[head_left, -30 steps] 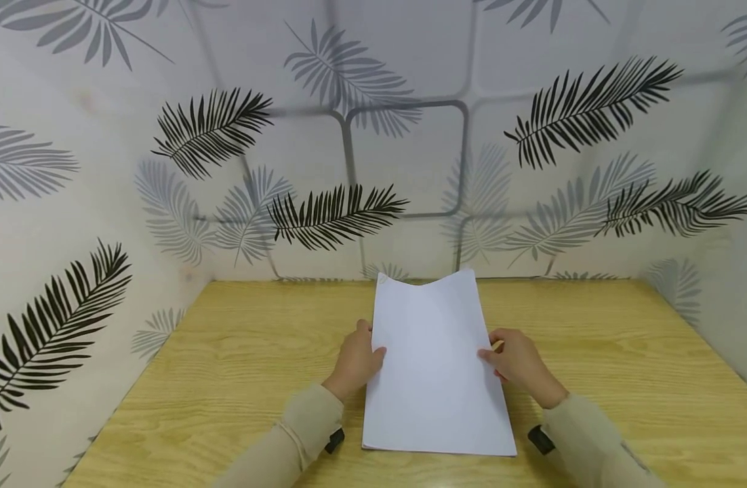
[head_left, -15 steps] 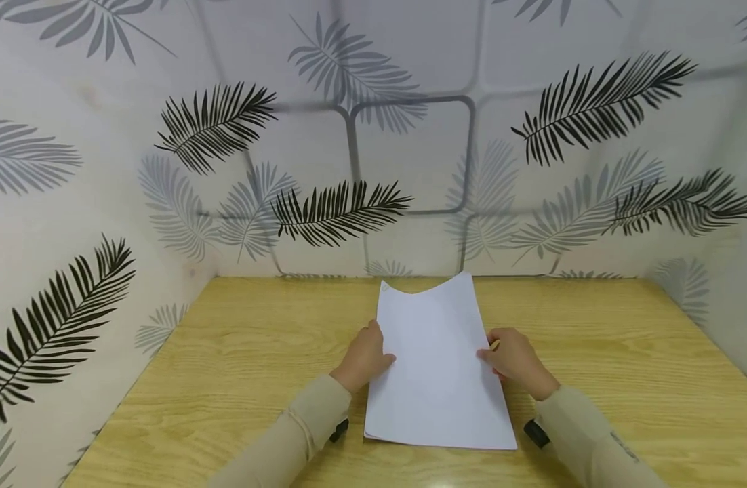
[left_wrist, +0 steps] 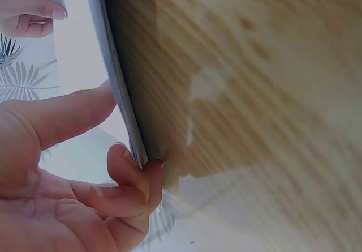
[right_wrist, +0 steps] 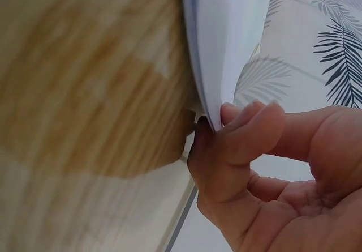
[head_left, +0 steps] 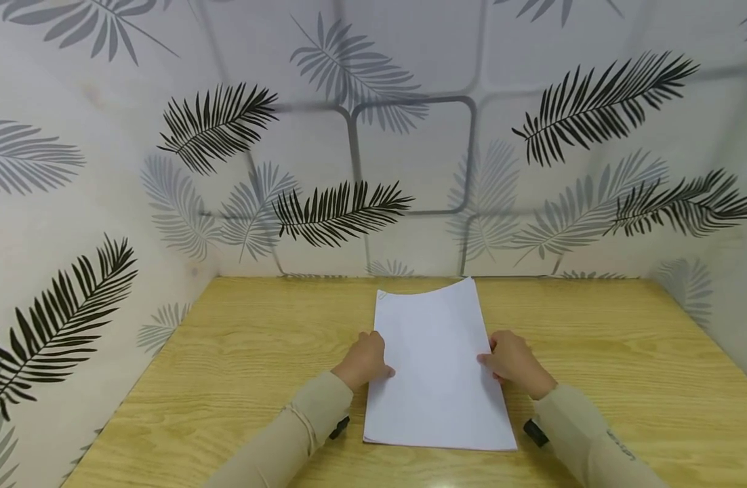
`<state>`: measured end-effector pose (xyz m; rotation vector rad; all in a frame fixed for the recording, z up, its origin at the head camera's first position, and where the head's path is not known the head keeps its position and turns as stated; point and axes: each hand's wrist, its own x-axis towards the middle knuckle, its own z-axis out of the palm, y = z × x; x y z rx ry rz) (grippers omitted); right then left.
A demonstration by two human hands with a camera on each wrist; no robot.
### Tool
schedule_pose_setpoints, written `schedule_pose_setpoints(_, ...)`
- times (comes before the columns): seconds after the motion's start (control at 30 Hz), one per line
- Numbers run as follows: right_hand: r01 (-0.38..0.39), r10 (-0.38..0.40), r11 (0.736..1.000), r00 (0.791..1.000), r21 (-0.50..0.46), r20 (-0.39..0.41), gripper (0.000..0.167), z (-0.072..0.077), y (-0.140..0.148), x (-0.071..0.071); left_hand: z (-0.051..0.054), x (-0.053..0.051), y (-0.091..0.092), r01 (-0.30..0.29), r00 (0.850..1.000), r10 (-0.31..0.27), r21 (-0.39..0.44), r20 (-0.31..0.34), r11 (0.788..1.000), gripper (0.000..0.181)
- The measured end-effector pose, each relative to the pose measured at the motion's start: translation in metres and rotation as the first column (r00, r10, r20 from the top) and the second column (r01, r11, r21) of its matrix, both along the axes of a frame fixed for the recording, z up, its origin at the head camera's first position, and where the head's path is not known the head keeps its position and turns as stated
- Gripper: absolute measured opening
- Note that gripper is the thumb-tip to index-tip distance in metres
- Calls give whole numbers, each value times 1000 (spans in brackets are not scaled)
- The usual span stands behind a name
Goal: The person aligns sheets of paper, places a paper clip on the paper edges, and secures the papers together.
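A thin stack of white paper (head_left: 434, 373) lies on the wooden table in the head view, its far edge bowed and lifted at the right corner. A small outline, too small to make out, marks its far left corner. At the left edge my left hand (head_left: 364, 359) grips the stack, thumb on top and fingers curled at the edge. My right hand (head_left: 516, 362) pinches the opposite edge between thumb and fingers. The left wrist view shows the layered edge of the paper (left_wrist: 113, 65) between thumb and fingers. In the right wrist view, fingertips (right_wrist: 249, 122) hold the sheets' edge.
The wooden table (head_left: 257, 325) spreads out on both sides of the paper. A wall covering with leaf prints (head_left: 343, 210) stands along its back and sides. Dark wrist devices (head_left: 535, 432) show under the sleeves.
The paper's far left corner has come down and the bow along its far edge has flattened. My left hand has shifted slightly toward me along the edge. The right hand stays nearly in place.
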<state>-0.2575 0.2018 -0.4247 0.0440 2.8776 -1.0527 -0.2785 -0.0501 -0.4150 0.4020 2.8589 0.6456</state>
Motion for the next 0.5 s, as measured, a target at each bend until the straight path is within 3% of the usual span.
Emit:
schedule_pose_setpoints(0.23, -12, 11, 1000, 999, 16, 45, 24, 2, -1, 0, -3, -3, -1, 1, 1000, -1, -31, -5, 1000, 50)
schedule_pose_setpoints(0.5, -24, 22, 998, 999, 52, 45, 24, 5, -3, 0, -5, -3, -2, 22, 1000, -23, -67, -13, 997, 49)
